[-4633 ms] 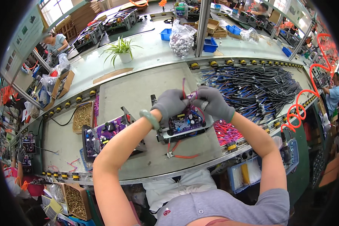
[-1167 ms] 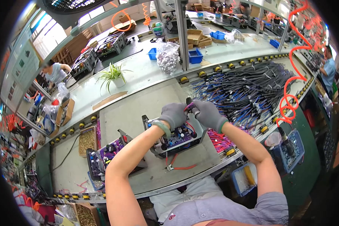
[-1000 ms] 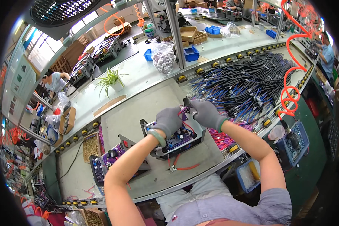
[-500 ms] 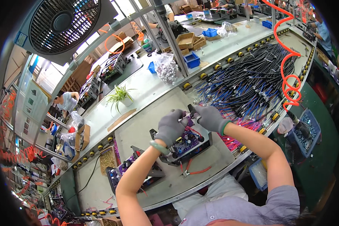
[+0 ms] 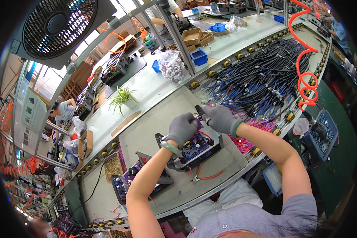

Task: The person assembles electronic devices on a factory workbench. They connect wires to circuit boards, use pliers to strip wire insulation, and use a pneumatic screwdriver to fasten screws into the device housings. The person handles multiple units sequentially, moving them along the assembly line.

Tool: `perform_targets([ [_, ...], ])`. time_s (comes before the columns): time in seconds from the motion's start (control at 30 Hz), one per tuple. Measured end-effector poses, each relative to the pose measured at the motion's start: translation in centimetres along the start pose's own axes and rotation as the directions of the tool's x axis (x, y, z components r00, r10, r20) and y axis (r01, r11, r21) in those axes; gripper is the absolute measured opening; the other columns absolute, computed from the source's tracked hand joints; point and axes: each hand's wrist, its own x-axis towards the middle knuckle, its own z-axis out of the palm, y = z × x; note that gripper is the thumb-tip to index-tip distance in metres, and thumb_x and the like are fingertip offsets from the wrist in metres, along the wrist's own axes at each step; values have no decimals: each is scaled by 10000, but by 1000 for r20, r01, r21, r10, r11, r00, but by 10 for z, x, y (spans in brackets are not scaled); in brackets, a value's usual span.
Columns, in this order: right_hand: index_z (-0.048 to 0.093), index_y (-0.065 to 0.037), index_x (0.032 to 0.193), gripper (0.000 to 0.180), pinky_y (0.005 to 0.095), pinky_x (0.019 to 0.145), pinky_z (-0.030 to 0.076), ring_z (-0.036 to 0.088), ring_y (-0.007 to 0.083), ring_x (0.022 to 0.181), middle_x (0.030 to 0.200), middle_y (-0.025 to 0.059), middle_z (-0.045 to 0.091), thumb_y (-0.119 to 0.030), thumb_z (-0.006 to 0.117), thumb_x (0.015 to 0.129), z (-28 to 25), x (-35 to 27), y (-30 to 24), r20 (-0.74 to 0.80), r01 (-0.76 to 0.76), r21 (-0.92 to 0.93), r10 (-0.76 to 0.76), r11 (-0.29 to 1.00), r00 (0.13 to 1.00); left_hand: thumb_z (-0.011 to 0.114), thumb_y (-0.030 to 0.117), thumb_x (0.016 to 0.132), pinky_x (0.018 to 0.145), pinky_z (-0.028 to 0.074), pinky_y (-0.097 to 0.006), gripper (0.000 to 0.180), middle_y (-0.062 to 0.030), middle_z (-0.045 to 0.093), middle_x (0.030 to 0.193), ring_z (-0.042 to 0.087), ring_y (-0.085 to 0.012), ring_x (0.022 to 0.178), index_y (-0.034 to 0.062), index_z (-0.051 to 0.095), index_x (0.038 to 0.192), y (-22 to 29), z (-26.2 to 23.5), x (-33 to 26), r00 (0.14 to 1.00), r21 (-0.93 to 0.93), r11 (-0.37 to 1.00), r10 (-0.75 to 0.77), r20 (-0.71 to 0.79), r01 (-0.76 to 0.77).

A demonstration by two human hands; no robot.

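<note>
In front of me lies an open-frame electronic unit [image 5: 198, 148] with purple circuit boards, red wires and a black metal base. My left hand [image 5: 182, 129], in a grey glove, is closed over its far side, fingers curled; what they pinch is hidden. Close beside it, my right hand [image 5: 223, 120], also gloved, has its fingers bent together at the unit's far end. A short black piece [image 5: 200, 110] sticks out by the right fingertips; its kind is unclear. Red-handled cutting pliers [image 5: 205, 177] lie on the bench at the unit's near side.
A second unit [image 5: 137, 178] is partly behind my left forearm. Black cables [image 5: 261, 75] with coloured ends are heaped to the right. A coiled orange hose [image 5: 307, 85] hangs above a blue bin of screws [image 5: 328, 137]. Beyond stand a potted plant [image 5: 125, 99] and a large fan [image 5: 59, 25].
My left hand has curled tighter and turned slightly, still at the unit's far side. My right hand has shifted only a little. The whole view has moved slightly.
</note>
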Motion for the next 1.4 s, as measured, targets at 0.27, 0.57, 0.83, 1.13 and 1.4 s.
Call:
perform_targets([
  [0.27, 545, -44, 1015, 232, 475, 723, 526, 668, 382, 792, 788, 188, 670, -152, 591, 815, 6, 1, 1, -5, -19, 9, 19, 1000, 1000, 574, 277, 854, 755, 520, -455, 223, -186, 690, 849, 667, -371, 819, 94, 683, 922, -9, 15, -8, 993, -47, 998, -40, -113, 35],
  [0.57, 555, -40, 995, 211, 484, 708, 517, 663, 387, 789, 783, 197, 660, -144, 590, 815, 1, 1, -1, -5, -16, 52, 16, 999, 1000, 598, 256, 861, 695, 517, -465, 190, -176, 688, 797, 667, -379, 758, 94, 670, 927, -2, 21, -11, 980, 101, 995, 3, -199, 17],
  [0.83, 566, -45, 977, 179, 487, 703, 513, 661, 384, 777, 792, 194, 661, -169, 567, 849, -4, 0, -3, -7, -28, 89, 29, 996, 1000, 593, 256, 863, 686, 516, -477, 181, -181, 684, 783, 666, -382, 755, 103, 667, 925, 0, 19, -9, 985, 68, 997, -34, -170, 46],
  [1.13, 561, -46, 974, 187, 494, 712, 513, 663, 391, 789, 806, 182, 666, -165, 578, 830, -1, 0, -4, -6, -47, 74, 47, 996, 999, 586, 257, 869, 659, 503, -506, 164, -181, 659, 709, 655, -397, 702, 106, 634, 910, -6, 27, -11, 972, 32, 999, 21, -234, -14],
  [1.4, 557, -44, 954, 185, 476, 688, 527, 670, 374, 782, 774, 194, 659, -127, 589, 792, 2, 0, -7, -18, -63, 10, 63, 998, 998, 570, 229, 855, 647, 500, -521, 148, -191, 642, 698, 642, -409, 681, 89, 618, 859, 4, 22, 0, 980, 251, 961, 150, -131, -114],
])
